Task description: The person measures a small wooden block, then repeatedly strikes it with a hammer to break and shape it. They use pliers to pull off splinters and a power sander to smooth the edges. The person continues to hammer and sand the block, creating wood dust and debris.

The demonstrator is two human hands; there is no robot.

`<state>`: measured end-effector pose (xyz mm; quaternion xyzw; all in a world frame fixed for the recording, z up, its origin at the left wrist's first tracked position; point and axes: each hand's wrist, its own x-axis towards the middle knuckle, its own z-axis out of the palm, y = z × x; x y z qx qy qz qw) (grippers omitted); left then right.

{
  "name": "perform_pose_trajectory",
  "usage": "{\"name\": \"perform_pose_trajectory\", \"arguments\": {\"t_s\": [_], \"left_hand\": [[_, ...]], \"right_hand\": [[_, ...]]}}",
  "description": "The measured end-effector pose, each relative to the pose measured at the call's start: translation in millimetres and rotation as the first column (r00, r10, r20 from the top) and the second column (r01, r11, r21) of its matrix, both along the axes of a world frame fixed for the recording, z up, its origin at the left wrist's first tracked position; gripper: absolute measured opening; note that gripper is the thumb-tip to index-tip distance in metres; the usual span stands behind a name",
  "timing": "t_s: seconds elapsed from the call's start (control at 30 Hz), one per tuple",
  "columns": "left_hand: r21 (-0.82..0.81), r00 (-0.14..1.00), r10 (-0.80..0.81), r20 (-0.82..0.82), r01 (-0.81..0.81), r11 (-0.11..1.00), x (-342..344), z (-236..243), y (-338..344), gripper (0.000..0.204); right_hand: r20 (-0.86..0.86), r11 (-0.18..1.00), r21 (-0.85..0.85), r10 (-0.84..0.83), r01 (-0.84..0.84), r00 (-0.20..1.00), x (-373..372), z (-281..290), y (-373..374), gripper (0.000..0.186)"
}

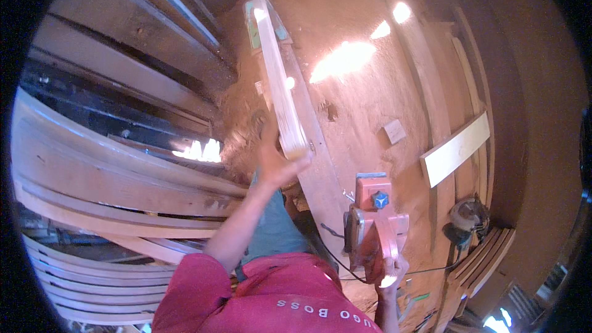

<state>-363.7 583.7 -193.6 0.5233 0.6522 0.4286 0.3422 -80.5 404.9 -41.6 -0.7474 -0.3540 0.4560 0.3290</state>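
Note:
A long, narrow strip of pale wood [280, 80] stands lengthwise in front of me, its far end by a green-edged block [253, 28]. My left hand [277, 161] grips its near end, thumb on the right side and fingers on the left. To the right, my right hand [393, 269] is closed around the rear handle of a red electric hand planer [379, 228]. A blue star-shaped knob [380, 199] sits on the planer's front. The planer is beside the strip, apart from it; its underside is hidden.
Sawdust covers the ground ahead. A long plank [317, 166] runs under the strip. Stacked boards [123, 172] fill the left side. On the right lie a pale board [457, 148], a small wood block [394, 131] and another power tool [467, 217]. A black cord [425, 270] trails near the planer.

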Motion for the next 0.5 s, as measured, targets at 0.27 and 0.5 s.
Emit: {"name": "perform_pose_trajectory", "arguments": {"t_s": [0.27,0.5], "left_hand": [[0.064,0.960,0.094,0.265,-0.115,0.991,-50.8,136.0,117.7,0.069],[0.207,0.965,0.070,0.251,-0.124,0.970,-38.4,128.7,115.3,0.073]], "right_hand": [[0.167,0.986,0.167,-0.032,0.004,0.985,15.2,-19.3,-1.9,0.065],[0.163,0.984,0.176,0.004,-0.033,0.987,16.6,-22.6,1.8,0.062]]}}
